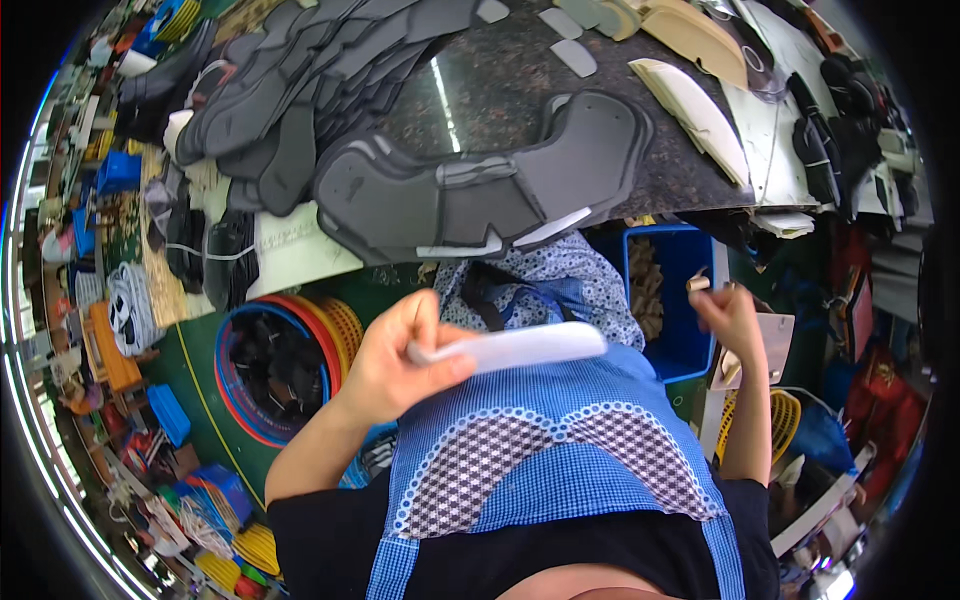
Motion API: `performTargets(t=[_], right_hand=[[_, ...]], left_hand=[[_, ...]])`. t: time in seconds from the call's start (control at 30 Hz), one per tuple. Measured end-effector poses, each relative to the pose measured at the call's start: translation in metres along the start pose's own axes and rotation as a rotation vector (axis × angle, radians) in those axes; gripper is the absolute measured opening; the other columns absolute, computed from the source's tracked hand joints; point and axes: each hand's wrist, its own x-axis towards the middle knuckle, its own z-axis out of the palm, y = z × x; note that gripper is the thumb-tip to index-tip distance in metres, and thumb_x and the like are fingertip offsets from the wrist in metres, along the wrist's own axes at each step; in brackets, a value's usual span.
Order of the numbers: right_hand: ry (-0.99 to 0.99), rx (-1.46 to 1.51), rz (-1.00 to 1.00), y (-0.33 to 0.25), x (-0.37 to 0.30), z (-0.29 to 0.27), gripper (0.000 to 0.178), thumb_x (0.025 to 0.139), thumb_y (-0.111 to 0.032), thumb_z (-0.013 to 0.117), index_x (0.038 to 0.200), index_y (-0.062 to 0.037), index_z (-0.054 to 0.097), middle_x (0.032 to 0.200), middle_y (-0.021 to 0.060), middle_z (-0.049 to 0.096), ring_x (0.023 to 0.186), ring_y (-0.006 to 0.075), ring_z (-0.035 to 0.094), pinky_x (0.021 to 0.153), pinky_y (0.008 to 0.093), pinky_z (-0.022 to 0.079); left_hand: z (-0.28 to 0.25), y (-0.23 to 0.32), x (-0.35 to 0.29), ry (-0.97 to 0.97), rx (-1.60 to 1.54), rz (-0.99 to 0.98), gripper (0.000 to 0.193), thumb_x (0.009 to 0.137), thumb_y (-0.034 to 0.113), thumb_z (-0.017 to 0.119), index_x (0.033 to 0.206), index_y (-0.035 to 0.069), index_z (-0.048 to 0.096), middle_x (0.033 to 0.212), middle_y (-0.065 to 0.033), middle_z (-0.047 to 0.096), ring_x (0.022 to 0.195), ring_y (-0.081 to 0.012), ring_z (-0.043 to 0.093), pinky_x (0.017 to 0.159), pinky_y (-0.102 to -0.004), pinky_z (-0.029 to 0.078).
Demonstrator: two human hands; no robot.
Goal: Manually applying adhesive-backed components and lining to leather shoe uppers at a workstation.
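Note:
My left hand is closed on one end of a thin, pale grey-white pad with a rounded tip, held in front of my apron and slightly blurred. Off to the right, my right hand is at the edge of a blue bin. At its fingertips is a small curled tan scrap, pinched as far as the blur shows. A dark grey padded piece, curved and with several joined panels, lies on the table's near edge. White strips run along its lower rim.
Similar grey pieces are piled at the table's far left. Small pale pads and cream curved pieces lie to the right. Tan scraps fill part of the blue bin. Nested round baskets with black pieces stand left.

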Motion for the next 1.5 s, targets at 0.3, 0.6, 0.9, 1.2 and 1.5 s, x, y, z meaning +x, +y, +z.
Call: performTargets(t=[0.3, 0.6, 0.9, 1.2, 1.5], right_hand=[[0.056, 0.174, -0.942, -0.248, -0.023, 0.014, 0.037, 0.086, -0.028, 0.078, 0.079, 0.0065, 0.066, 0.078, 0.0099, 0.062, 0.069, 0.0152, 0.057, 0.063, 0.0321, 0.046], [0.2, -0.054, -0.942, -0.262, -0.005, 0.026, 0.042, 0.083, -0.03, 0.077, 0.07, 0.0052, 0.058, 0.074, 0.0121, 0.055, 0.066, 0.0241, 0.056, 0.061, 0.0385, 0.044], [0.323, -0.557, -0.87, -0.265, -0.004, 0.003, 0.048, 0.085, -0.043, 0.072, 0.065, 0.0003, 0.064, 0.072, 0.0141, 0.063, 0.071, 0.0361, 0.065, 0.062, 0.0473, 0.05], [0.686, -0.155, -1.124, -0.286, 0.111, -0.061, 0.032, 0.081, -0.023, 0.078, 0.107, -0.0057, 0.072, 0.085, 0.008, 0.062, 0.074, 0.0203, 0.058, 0.07, 0.033, 0.05], [0.457, -0.114, -1.072, -0.3, 0.108, -0.077, 0.031, 0.076, -0.016, 0.079, 0.097, -0.0016, 0.061, 0.092, 0.0095, 0.06, 0.087, 0.0234, 0.062, 0.079, 0.0353, 0.051]], left_hand=[[-0.045, 0.012, 0.065, 0.403, 0.402, 0.314, 0.023, 0.089, 0.016, 0.079, 0.092, 0.002, 0.062, 0.083, -0.0027, 0.068, 0.074, -0.0052, 0.061, 0.067, -0.0207, 0.049], [-0.062, 0.015, 0.077, 0.44, 0.489, 0.142, 0.021, 0.087, 0.018, 0.08, 0.087, 0.005, 0.065, 0.075, 0.002, 0.065, 0.066, -0.0039, 0.056, 0.063, -0.0199, 0.045], [-0.021, -0.018, 0.077, -0.029, 1.522, 0.627, 0.095, 0.065, 0.034, 0.086, 0.144, 0.001, 0.045, 0.154, -0.0167, 0.041, 0.145, -0.0316, 0.037, 0.121, -0.0481, 0.026], [-0.016, 0.002, 0.117, 0.027, 1.587, 0.709, 0.1, 0.056, 0.03, 0.092, 0.146, 0.021, 0.05, 0.153, -0.0204, 0.041, 0.14, -0.0375, 0.041, 0.117, -0.0544, 0.029], [-0.009, 0.053, 0.152, 0.205, 1.07, 0.754, 0.085, 0.075, 0.024, 0.087, 0.147, 0.008, 0.046, 0.152, -0.0193, 0.041, 0.135, -0.0335, 0.049, 0.102, -0.0434, 0.048]])
